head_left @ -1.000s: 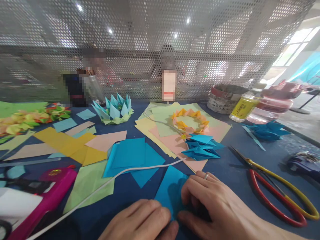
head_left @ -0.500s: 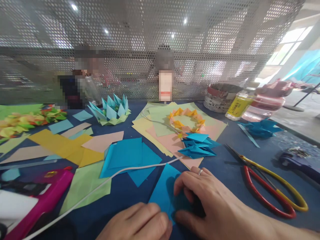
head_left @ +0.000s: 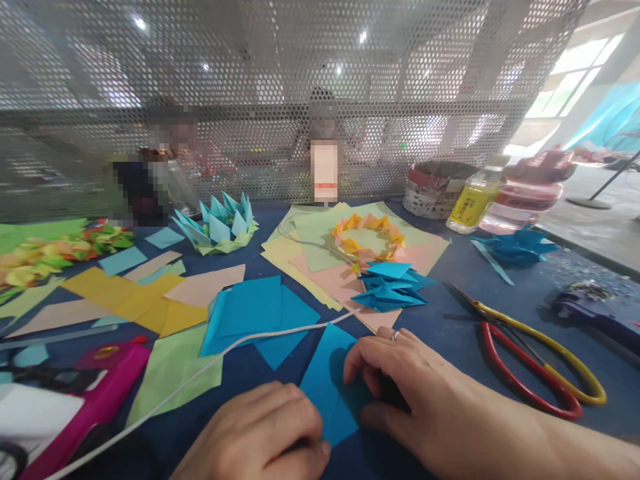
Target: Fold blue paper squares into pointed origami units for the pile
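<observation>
A sheet of blue paper point(head_left: 327, 373) lies on the dark blue table in front of me, between my hands. My left hand point(head_left: 265, 430) is closed at its lower left edge, with thumb and curled fingertips against the paper. Over the right side of the sheet my right hand point(head_left: 405, 393), a ring on one finger, bends its fingers down and presses the paper with fingertips and thumb. Just beyond it sits a stack of folded blue paper pieces point(head_left: 393, 287). More blue sheets point(head_left: 250, 307) lie to the left, under a white cable point(head_left: 280, 333).
Scissors point(head_left: 530, 360) lie at right, near a purple tool point(head_left: 595, 313). Behind are an orange-yellow paper ring point(head_left: 370, 253), a light-blue paper crown point(head_left: 220, 230), a yellow-labelled bottle point(head_left: 473, 203) and a round basket point(head_left: 433, 197). A magenta tool point(head_left: 95, 393) and paper scraps point(head_left: 130, 293) lie left.
My left hand has shifted left and slightly up, away from my right hand, baring more of the blue sheet. My right hand stays nearly in place on the paper.
</observation>
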`<state>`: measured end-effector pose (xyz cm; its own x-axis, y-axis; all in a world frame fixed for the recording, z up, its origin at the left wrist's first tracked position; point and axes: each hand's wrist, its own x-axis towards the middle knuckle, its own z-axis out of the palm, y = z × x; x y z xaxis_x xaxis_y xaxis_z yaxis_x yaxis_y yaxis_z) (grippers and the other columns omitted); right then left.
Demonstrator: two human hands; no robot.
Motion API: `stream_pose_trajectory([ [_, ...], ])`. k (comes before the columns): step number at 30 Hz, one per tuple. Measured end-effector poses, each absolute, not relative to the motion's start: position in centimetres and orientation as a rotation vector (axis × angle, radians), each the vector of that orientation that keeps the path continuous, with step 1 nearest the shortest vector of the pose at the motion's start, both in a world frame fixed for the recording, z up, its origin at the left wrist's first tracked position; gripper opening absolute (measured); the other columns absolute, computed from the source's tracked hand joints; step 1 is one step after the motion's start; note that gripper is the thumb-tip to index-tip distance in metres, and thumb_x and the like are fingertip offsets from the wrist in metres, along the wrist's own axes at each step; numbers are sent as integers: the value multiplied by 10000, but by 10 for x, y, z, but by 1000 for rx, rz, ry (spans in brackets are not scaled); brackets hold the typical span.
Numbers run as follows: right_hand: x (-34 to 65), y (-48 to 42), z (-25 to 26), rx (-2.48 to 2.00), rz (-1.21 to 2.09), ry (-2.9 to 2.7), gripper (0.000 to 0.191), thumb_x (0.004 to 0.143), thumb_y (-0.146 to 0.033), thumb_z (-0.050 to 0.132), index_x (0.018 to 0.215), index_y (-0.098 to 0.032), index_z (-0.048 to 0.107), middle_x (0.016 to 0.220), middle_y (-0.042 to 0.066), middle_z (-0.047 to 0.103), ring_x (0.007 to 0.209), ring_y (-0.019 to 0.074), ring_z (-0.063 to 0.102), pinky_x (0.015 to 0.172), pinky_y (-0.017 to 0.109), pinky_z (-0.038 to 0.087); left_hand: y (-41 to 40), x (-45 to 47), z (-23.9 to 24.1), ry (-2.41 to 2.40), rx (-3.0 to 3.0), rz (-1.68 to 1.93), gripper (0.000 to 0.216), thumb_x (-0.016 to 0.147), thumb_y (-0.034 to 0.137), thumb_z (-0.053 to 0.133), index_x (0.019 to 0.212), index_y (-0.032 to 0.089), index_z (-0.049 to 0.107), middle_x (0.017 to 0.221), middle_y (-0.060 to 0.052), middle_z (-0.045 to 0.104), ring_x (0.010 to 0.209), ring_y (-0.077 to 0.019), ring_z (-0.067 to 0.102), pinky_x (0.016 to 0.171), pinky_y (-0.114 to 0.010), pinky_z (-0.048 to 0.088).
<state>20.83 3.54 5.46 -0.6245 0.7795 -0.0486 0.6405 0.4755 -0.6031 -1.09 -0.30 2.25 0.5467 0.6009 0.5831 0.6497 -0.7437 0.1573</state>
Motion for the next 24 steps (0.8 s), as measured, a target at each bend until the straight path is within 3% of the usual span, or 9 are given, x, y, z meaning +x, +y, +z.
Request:
stream_pose_trajectory([
  [7,214,34,48,-1186,893,-2486,236,778,-47,591,907,-244,569,869,-34,605,842,165,560,781,286,412,4,-15,41,-1036,-2698,-884,208,954,277,490,857,225,667,887,-39,673,880,-174,666,802,-261,571],
  [14,211,32,56,-1149,897,-2503,263,764,9,579,891,-220,587,888,-24,635,861,162,589,796,286,427,8,-28,37,-981,-2866,-896,292,900,23,433,944,212,652,1004,-36,700,1011,-170,641,956,-315,495],
  [20,212,28,53,-1008,931,-2500,395,733,118,502,882,-223,635,911,-32,644,900,133,609,860,271,419,12,-19,36,-914,-2797,-878,186,962,296,513,889,216,664,932,-66,682,921,-200,653,853,-324,548],
  [24,214,29,50,-932,923,-2534,348,782,82,515,853,-224,664,903,-27,643,892,133,608,841,262,419,13,-17,31,-883,-2818,-887,217,963,361,524,877,222,666,891,-62,670,871,-194,643,816,-312,545],
])
